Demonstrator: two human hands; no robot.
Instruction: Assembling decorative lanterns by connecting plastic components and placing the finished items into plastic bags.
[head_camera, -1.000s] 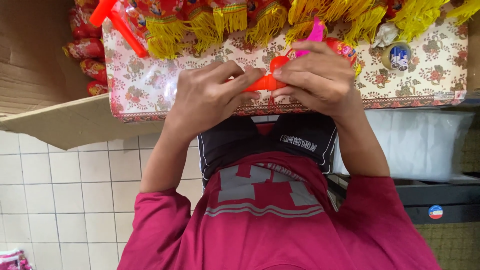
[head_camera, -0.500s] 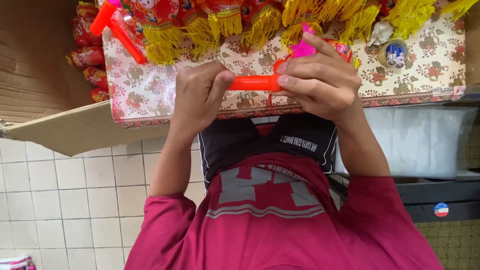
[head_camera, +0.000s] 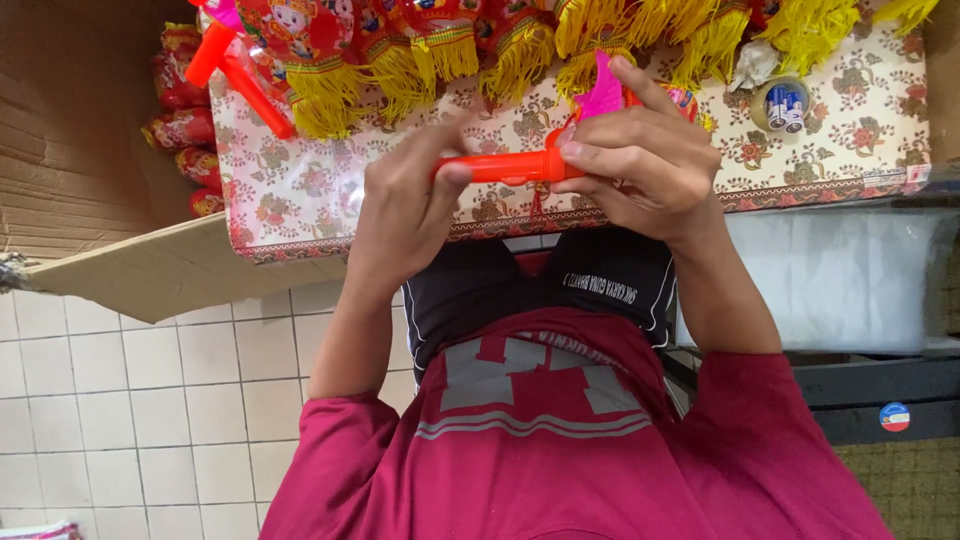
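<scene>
The person is holding an orange tube (head_camera: 505, 166) level above the floral cloth (head_camera: 300, 200). The left hand (head_camera: 405, 200) is curling round the tube's left end, fingers closed on it and thumb pressing the tip. The right hand (head_camera: 640, 165) is gripping the other end, fingers wrapped tight, with a pink piece (head_camera: 603, 95) sticking up between them.

Behind the hands, red lanterns (head_camera: 300, 40) with yellow tassels (head_camera: 700, 40) are lying in a row along the far edge of the cloth. Another orange tube (head_camera: 245, 75) is lying slanted near the left corner. A small round pack of blue-and-white batteries (head_camera: 782, 105) is sitting at the right end. A cardboard box (head_camera: 70, 130) is standing at the left, with red wrapped packets (head_camera: 180, 130) stacked beside it. A round red-and-blue sticker (head_camera: 894, 416) is showing on the dark shelf at lower right.
</scene>
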